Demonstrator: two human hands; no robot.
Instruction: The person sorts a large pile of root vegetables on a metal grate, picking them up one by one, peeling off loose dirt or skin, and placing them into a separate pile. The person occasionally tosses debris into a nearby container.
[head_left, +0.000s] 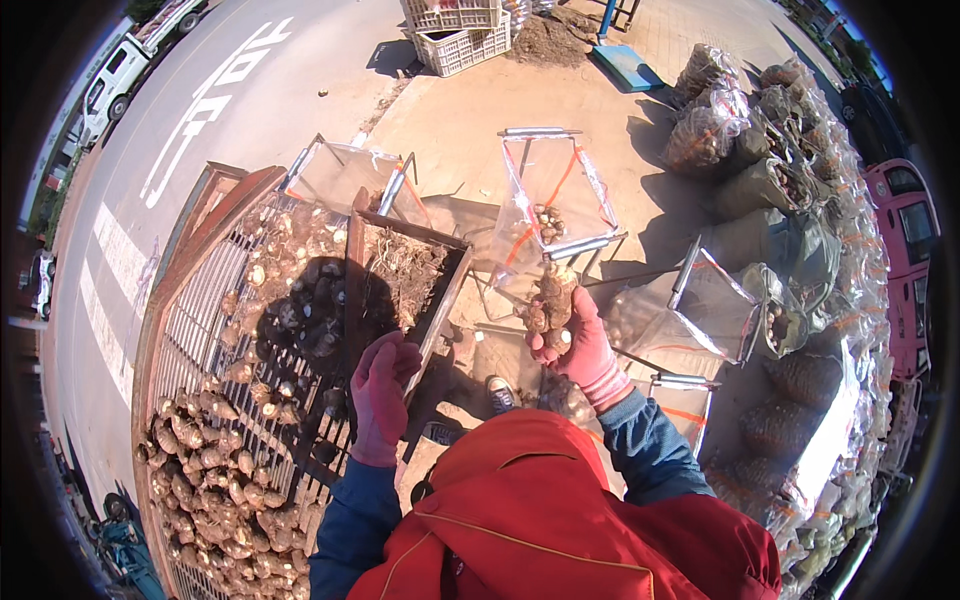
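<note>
My right hand (581, 346), in a pink glove, holds a few brown taro corms (553, 304) over the space between the sorting rack and the bag stands. My left hand (382, 390), gloved alike, is empty with its fingers apart, beside a rusty metal tray (463, 274) of root scraps. Left of it lies a slatted metal rack (199, 322) with many taro corms (217, 487) heaped at its near end and more at its far end. A clear plastic bag (559, 176) hangs wide on a metal frame just beyond my right hand, with some small corms inside.
More framed plastic bags (694, 300) stand at the right and far left. Filled sacks (757, 187) form a long row along the right. White plastic crates (461, 49) and a blue platform scale (626, 67) stand at the back. A white truck (112, 82) is on the road at left.
</note>
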